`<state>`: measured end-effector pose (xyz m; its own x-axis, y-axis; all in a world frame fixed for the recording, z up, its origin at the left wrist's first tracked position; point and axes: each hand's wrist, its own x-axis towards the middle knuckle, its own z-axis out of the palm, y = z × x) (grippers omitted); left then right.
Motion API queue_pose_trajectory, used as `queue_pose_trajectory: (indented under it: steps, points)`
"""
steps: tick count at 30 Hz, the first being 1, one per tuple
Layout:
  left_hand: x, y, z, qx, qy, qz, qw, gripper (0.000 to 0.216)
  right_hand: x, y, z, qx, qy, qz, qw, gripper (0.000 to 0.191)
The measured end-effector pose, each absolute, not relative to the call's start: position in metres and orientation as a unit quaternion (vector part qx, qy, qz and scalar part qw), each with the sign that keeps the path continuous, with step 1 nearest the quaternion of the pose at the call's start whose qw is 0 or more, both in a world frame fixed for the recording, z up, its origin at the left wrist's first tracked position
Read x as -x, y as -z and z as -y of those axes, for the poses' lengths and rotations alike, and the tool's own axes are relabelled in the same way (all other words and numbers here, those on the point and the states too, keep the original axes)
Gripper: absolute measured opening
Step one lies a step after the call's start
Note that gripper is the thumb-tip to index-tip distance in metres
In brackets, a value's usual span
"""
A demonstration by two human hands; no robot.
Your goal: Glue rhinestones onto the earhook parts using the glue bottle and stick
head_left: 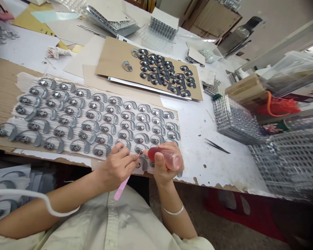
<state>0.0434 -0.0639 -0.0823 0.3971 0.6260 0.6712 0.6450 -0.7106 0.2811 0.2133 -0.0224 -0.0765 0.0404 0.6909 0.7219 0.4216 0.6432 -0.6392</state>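
Observation:
My left hand (121, 165) is closed around a slim tool with a pink handle (122, 187); the handle sticks out below the fist. In my right hand (163, 172) lies a squeeze bottle (167, 158) of pinkish-red liquid, tilted with its nozzle toward the left. Nozzle and tool tip meet near one grey ear-hook earphone piece (143, 163) at the sheet's front edge; whether they touch it is hard to see. Rows of similar grey earphone pieces (90, 125) lie on a ribbed white sheet (53, 118), each with a round metallic part showing.
Beyond the sheet, a brown cardboard (114, 52) carries several darker earphone pieces (160, 71). Black tweezers (217, 146) lie at right, near stacked clear plastic trays (234, 118). More tweezers (91, 31) rest at the back. A red stool (240, 211) stands below the table edge.

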Motion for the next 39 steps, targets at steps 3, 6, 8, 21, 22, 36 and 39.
queue_pose_trajectory:
  steps: [3,6,8,21,22,36,39]
  points:
    - [-0.0439,0.0819,0.0636,0.835,0.396,0.381,0.012,0.013,-0.2142,0.0773,0.0231,0.405,-0.114,0.683,0.597,0.013]
    - [-0.0443,0.0828,0.0641,0.835,0.395,0.383,0.011,0.01,-0.2147,0.0774,0.0238,0.399,-0.121,0.688,0.594,0.013]
    - [-0.0441,0.0838,0.0646,0.836,0.392,0.384,0.009,0.01,-0.2146,0.0775,0.0238,0.398,-0.123,0.69,0.592,0.013]
    - [-0.0437,0.0811,0.0632,0.835,0.402,0.377,0.009,0.012,-0.2137,0.0775,0.0235,0.412,-0.107,0.663,0.615,0.014]
    - [-0.044,0.0802,0.0631,0.834,0.403,0.377,0.011,0.013,-0.2133,0.0775,0.0235,0.415,-0.101,0.668,0.61,0.014]
    - [-0.0428,0.0814,0.0637,0.836,0.397,0.38,-0.005,0.008,-0.214,0.0788,0.0243,0.42,-0.057,0.681,0.598,0.012]
    - [-0.0432,0.0794,0.0637,0.837,0.393,0.38,-0.002,0.011,-0.2142,0.0793,0.0248,0.413,-0.056,0.682,0.6,0.012]
